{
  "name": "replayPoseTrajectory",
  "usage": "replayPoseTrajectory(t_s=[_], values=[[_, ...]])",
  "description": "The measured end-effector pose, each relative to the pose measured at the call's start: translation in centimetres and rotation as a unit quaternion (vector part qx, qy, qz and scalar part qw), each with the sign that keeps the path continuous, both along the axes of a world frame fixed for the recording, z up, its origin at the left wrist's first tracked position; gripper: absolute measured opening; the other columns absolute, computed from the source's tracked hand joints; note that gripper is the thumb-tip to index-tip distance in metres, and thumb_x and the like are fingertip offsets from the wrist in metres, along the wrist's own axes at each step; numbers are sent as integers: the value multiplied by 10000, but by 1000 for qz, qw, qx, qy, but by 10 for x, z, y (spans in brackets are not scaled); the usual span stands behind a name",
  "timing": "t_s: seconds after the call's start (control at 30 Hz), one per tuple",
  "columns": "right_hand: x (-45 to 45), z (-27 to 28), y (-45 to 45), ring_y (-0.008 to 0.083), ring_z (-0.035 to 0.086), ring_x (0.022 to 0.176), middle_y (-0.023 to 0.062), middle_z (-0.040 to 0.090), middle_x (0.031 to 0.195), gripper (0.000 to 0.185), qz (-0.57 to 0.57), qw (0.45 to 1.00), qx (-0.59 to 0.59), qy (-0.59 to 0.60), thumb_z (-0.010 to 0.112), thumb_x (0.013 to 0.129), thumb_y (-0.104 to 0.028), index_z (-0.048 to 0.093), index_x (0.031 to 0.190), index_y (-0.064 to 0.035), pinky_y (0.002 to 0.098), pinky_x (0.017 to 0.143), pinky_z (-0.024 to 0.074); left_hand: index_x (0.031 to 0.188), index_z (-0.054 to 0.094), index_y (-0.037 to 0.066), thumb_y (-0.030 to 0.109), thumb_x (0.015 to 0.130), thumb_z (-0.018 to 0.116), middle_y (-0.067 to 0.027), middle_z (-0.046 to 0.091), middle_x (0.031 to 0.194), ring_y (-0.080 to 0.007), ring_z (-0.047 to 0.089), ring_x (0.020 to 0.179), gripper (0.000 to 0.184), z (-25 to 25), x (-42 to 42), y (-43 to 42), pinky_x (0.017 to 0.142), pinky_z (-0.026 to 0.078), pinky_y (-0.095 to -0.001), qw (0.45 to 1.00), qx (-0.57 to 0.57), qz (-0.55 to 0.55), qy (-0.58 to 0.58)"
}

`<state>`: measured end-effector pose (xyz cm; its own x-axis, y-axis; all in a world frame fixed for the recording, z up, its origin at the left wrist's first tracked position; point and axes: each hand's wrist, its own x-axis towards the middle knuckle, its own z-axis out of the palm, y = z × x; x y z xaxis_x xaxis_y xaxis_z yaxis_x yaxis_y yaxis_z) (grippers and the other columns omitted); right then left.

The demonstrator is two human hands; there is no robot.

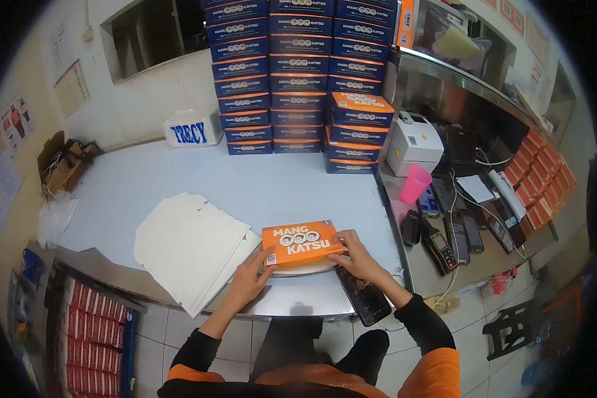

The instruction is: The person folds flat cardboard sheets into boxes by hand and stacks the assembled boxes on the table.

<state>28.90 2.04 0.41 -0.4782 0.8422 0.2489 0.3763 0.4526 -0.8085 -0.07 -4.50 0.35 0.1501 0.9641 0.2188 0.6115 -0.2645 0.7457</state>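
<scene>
An orange carton box [300, 240] with "MANG KATSU" printed on its lid lies closed before me at the front of the table. My left hand [252, 270] grips its near left corner, fingers against the side. On the opposite side, my right hand [355, 255] holds the right edge, with fingertips on the lid. To the left is a stack of flat white cardboard blanks [189, 242], partly fanned out. A black smartphone [365, 298] lies below my right hand, overhanging the table's front edge. What lies beneath the box is mostly hidden.
Tall stacks of navy boxes [300, 82] stand at the back of the light-blue tabletop [146, 179]. On the right counter are a white label printer [414, 142], a pink cup [416, 184], several phones and a handheld scanner [439, 248]. Red-and-white packs [93, 338] sit lower left.
</scene>
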Motion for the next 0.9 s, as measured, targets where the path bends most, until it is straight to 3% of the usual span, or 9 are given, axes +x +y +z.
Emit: replayPoseTrajectory(t_s=[0.17, 0.27, 0.33, 0.47, 0.57, 0.63, 0.73, 0.8, 0.9], values=[[16, -9, 6, 252, 512, 1077, 107, 501, 1096, 283, 42, 997, 54, -36, 686, 823, -193, 555, 1044, -74, 346, 911, 433, 1279, 547, 138, 164, 857, 620, -226, 375, 1407, -348, 487, 1203, 429, -31, -23, 8, 987, 413, -385, 996, 71, -43, -22], [17, -6, 6, 249, 534, 1049, 91, 511, 1090, 222, 38, 997, 52, -34, 676, 827, -187, 578, 991, -74, 337, 898, 434, 1370, 448, 175, 104, 825, 638, -176, 292, 1472, -284, 327, 1340, 582, -47, -24, 16, 1074, 300, -379, 996, 68, -50, -36], [17, -1, 4, 255, 539, 1046, 99, 509, 1113, 215, 42, 997, 43, -49, 648, 848, -182, 567, 1014, -73, 337, 904, 433, 1463, 267, 222, 165, 851, 601, -141, 253, 1489, -244, 234, 1380, 699, -63, -11, 26, 1085, 271, -379, 901, -120, -52, -414], [14, -3, -3, 271, 525, 1065, 121, 504, 1121, 210, 30, 999, 5, -31, 618, 869, -185, 554, 1034, -72, 337, 920, 423, 1480, 129, 235, 329, 893, 536, -133, 302, 1451, -276, 284, 1336, 721, -41, 16, 41, 1020, 333, -433, 882, -153, -22, -446], [11, -14, -1, 300, 483, 1141, 140, 487, 1192, 287, 20, 999, 11, -36, 619, 858, -182, 530, 1112, -83, 380, 977, 387, 1454, 136, 258, 516, 899, 466, -103, 329, 1413, -311, 343, 1263, 695, 3, 33, 30, 909, 376, -491, 861, -265, 124, -416], [9, -19, 4, 298, 415, 1222, 128, 448, 1280, 419, -69, 949, 243, -187, 648, 834, -212, 498, 1217, -131, 449, 1036, 340, 1411, 172, 256, 577, 880, 480, -76, 376, 1344, -274, 404, 1165, 693, -10, 33, 39, 802, 389, -468, 861, -295, 134, -392], [-12, 37, -18, 298, 406, 1240, 88, 426, 1341, 555, -4, 906, 333, -262, 689, 789, -268, 474, 1292, -177, 517, 1054, 277, 1423, 17, 294, 543, 887, 494, -107, 367, 1322, -284, 426, 1147, 760, -13, 35, 45, 805, 394, -400, 830, -299, 105, -458], [-17, 44, -9, 248, 432, 1236, 37, 470, 1310, 557, -7, 889, 363, -278, 676, 764, -238, 496, 1291, -203, 508, 1017, 322, 1433, -12, 296, 526, 895, 499, -114, 342, 1339, -282, 424, 1152, 777, 4, 36, 44, 807, 409, -402, 811, -301, 38, -500], [-10, 60, 34, 217, 472, 1191, 3, 502, 1256, 644, -66, 768, 584, -253, 743, 624, -209, 552, 1236, -270, 477, 986, 346, 1445, -86, 305, 486, 910, 508, -137, 269, 1393, -284, 414, 1175, 820, 35, 35, 36, 835, 430, -426, 761, -286, -58, -579]])
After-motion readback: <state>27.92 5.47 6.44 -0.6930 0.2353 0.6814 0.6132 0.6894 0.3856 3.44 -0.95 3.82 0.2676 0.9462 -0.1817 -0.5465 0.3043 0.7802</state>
